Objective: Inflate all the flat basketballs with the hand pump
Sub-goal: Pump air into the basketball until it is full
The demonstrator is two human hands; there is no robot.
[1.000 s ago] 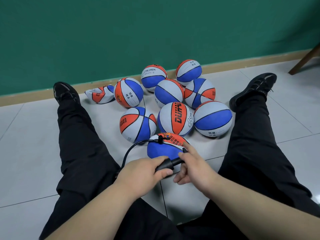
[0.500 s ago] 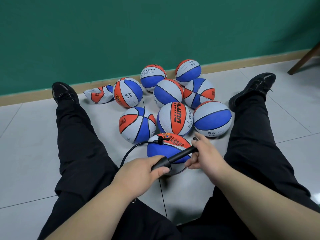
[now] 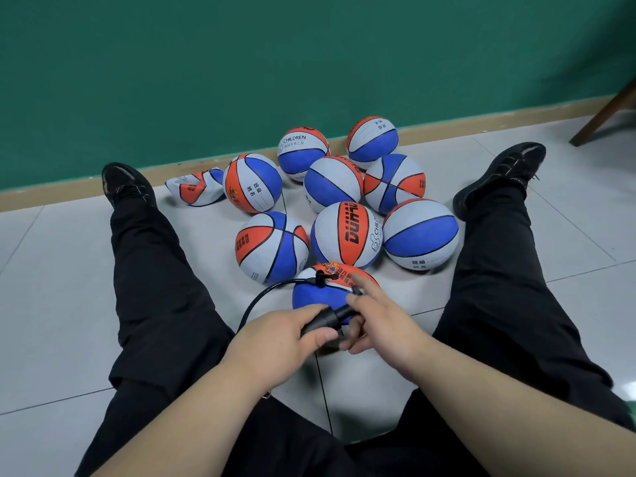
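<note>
A black hand pump (image 3: 328, 319) lies across my lap area, its barrel gripped by my left hand (image 3: 278, 342). My right hand (image 3: 377, 325) holds the pump's handle end, pushed in close to the barrel. A thin black hose (image 3: 265, 297) curves from the pump to a needle in the top of a blue, orange and white basketball (image 3: 320, 290) between my legs; this ball looks partly flat. A crumpled flat ball (image 3: 194, 187) lies by my left shoe near the wall.
Several round inflated basketballs (image 3: 346, 232) cluster on the tiled floor between my outstretched legs (image 3: 155, 270) and the green wall (image 3: 309, 63). A wooden chair leg (image 3: 602, 115) stands at the far right. Bare tiles stretch to both sides.
My right hand pulled the handle out to the right, then pushed it back in toward the barrel. My left hand and the ball stayed put.
</note>
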